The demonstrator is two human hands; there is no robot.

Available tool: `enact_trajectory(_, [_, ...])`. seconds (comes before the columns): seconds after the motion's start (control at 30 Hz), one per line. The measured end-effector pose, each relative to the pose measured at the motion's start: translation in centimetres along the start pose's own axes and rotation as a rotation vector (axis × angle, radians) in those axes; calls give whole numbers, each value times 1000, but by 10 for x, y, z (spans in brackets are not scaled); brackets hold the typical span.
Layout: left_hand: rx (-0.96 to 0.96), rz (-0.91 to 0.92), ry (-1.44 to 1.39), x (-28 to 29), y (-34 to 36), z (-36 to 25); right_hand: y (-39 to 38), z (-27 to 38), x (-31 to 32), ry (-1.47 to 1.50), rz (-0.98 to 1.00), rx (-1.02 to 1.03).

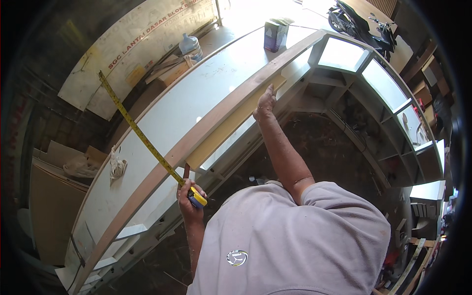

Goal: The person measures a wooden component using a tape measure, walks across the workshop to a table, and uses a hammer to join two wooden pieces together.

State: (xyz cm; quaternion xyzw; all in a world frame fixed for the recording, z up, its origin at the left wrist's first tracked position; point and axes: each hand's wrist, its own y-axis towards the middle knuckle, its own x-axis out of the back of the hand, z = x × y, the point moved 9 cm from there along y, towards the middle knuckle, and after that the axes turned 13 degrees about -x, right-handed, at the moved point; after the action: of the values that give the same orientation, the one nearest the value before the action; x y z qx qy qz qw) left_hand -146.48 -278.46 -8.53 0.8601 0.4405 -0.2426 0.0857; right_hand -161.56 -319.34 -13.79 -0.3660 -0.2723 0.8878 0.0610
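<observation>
The work looks partway along: the curved counter (201, 93) stands with its frame and white panels in place, and the tape measure (198, 198) is already drawn out. Its blade (135, 127) slants from beyond the counter's far edge to the near edge; whether its tip rests on anything I cannot tell. The left hand (186, 194) is closed around the case, just beside the left end of a yellow board (233, 123). That board lies along the counter's near edge, with no pencil mark or fastening that I can make out. The right hand (266, 102) rests near its right end, fingers forward; whether they grip underneath I cannot tell.

At the left, a crumpled, thin plastic bag (117, 166) sits by the far edge. A long strip (196, 138) of pinkish, matte wood bends with the counter. The board is straight, flat and narrow. Rightward, a boxy dark tin (276, 37) stands near the far edge, and angular white compartments (388, 88) follow the curve.
</observation>
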Motion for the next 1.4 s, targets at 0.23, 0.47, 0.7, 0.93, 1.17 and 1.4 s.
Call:
enact_trajectory(0.23, [12,-12,2,3,0,0,-17,4,-6,-44,-95,64])
enact_trajectory(0.47, [69,59,-27,-3,2,8,11,9,7,-190,-131,45])
enact_trajectory(0.7, [-5,85,-113,-1,5,6,-37,-6,-29,145,490,-245])
enact_trajectory(0.93, [-102,-4,-80,1,-4,-6,6,-26,-36,173,483,-266])
enact_trajectory(1.17, [-98,-100,-60,28,-6,-6,57,-25,-45,103,380,-161])
enact_trajectory(1.4, [39,-195,-20,30,-2,17,38,46,75,-52,229,-191])
